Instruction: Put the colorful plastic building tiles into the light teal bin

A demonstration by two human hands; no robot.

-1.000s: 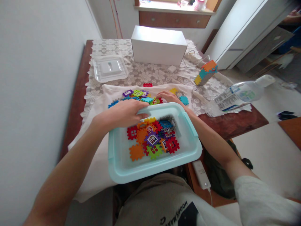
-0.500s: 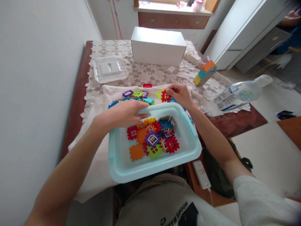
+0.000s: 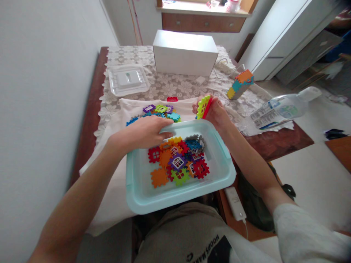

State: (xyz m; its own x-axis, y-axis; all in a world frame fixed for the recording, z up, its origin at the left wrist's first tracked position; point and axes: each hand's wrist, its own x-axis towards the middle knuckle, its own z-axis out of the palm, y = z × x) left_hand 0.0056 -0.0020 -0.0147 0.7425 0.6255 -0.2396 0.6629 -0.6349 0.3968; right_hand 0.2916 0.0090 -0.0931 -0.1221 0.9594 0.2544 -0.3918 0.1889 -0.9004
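Far left on the tablecloth: a clear lid, lying flat, well apart from both hands. Nearer, a white cloth carries a loose cluster of coloured tiles.

Left hand: palm down, fingers curled over the far left rim of the pale blue tub, gripping it. The tub sits at the table's near edge, over the person's lap. Inside it, a heap of tiles in red, orange, purple and green, several with white window inserts.

Right hand: raised just beyond the tub's far right corner, fingers closed on a yellow-green tile and a red tile, held together on edge, upright, clear of the cloth.

Behind, mid-table: a white box. Right of the hand: a small block built of tiles, tilted on the tablecloth. Farther right, a plastic bottle lies on its side at the table's edge.
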